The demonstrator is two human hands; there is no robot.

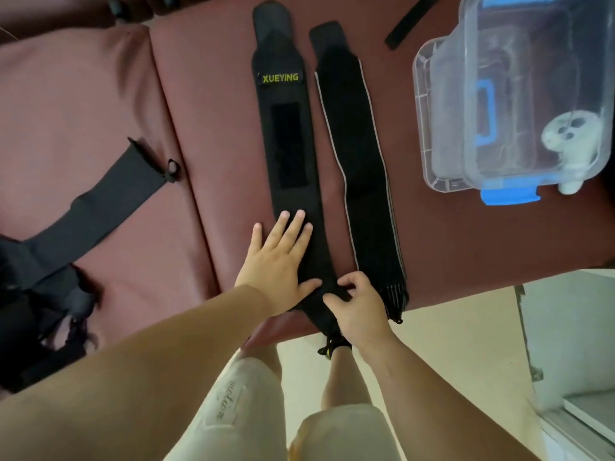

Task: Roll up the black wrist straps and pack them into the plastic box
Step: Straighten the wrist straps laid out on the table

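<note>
**On the maroon pad, both hands at the near end of one strap**

On the maroon pad point(206, 111) in front of us, two black wrist straps lie flat and side by side, running away from us. The labelled strap point(283, 134), with yellow lettering near its far end, is the one we are working on. Our left hand point(276, 257) lies flat on its near part, fingers straight and slightly spread, palm pressing down. Our right hand point(359, 304) is just beside it at the pad's near edge, with its fingers curled and pinching the strap's near end. Below that hand a short tail of the strap with a small loop point(332, 347) hangs over the edge.

The second strap point(352, 134), edged in grey, lies just to the right of the first, untouched, its fringed near end beside our right wrist. A third strap point(109, 201) lies at an angle well off to the left, running into a dark heap of fabric point(33, 294).

The plastic box point(532, 78), clear with blue latches, stands at the far right of the pad, well apart from both hands. We can see a white controller point(565, 134) through its wall. A narrow black strip point(409, 21) lies beyond the box's left corner.
</note>
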